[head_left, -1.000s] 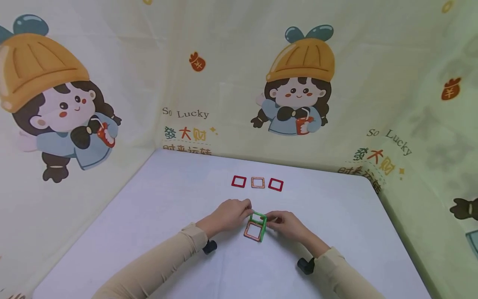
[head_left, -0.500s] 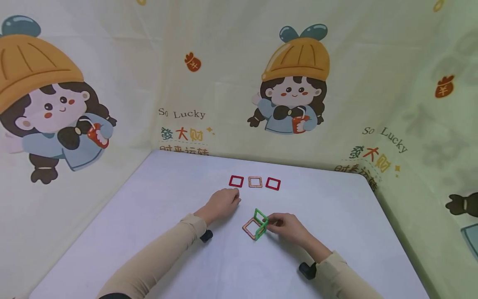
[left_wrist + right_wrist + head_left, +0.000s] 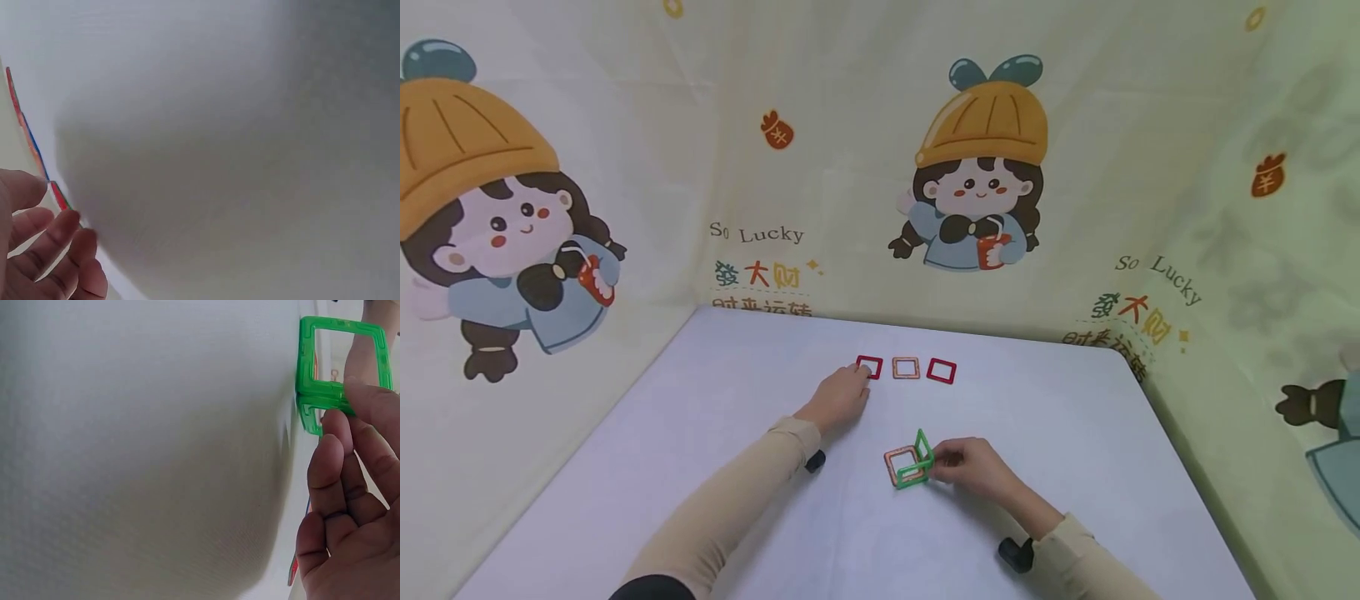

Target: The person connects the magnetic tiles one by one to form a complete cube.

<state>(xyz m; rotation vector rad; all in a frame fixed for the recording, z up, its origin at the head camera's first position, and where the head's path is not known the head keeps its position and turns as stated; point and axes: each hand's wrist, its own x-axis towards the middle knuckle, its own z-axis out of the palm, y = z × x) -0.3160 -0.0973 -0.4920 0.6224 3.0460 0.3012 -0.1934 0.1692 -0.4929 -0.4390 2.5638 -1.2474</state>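
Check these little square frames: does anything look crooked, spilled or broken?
No spill or breakage shows. The rightmost red frame looks slightly askew: it is turned a little compared with the orange frame beside it. The green frames meet at an angle, held by the right hand.

My left arm (image 3: pixel 722 504) extended toward the far side, left hand (image 3: pixel 838 396) with thumb apart from bent fingers (image 3: pixel 49 250), my right hand (image 3: pixel 973 462) nearer, thumb and forefinger pinching.

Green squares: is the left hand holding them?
No, the right hand pinches the green squares, while the left hand is away at a red square.
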